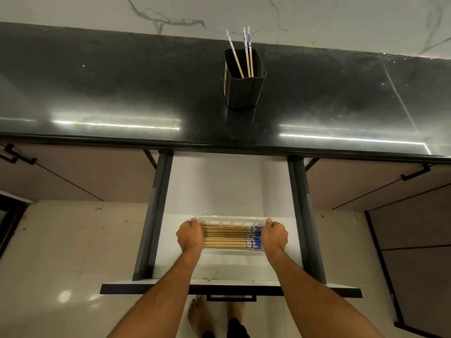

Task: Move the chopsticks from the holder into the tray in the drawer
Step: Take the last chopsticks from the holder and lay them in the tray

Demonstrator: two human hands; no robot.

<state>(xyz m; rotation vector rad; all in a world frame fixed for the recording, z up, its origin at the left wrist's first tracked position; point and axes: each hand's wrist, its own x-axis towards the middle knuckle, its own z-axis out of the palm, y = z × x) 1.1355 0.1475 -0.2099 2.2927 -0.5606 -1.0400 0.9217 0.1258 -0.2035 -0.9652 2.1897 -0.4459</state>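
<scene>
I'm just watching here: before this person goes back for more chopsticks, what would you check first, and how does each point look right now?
1. Drawer pulled open: ok.
2. White tray sits flat inside the drawer: ok.
3. Chopsticks in the tray lie side by side, blue ends all toward the right: ok.
4. Left hand and right hand free to reach: not ok, both grip the tray's ends.
5. Black holder upright on the counter: ok.
6. Holder emptied: not ok, three chopsticks stand in it.
</scene>
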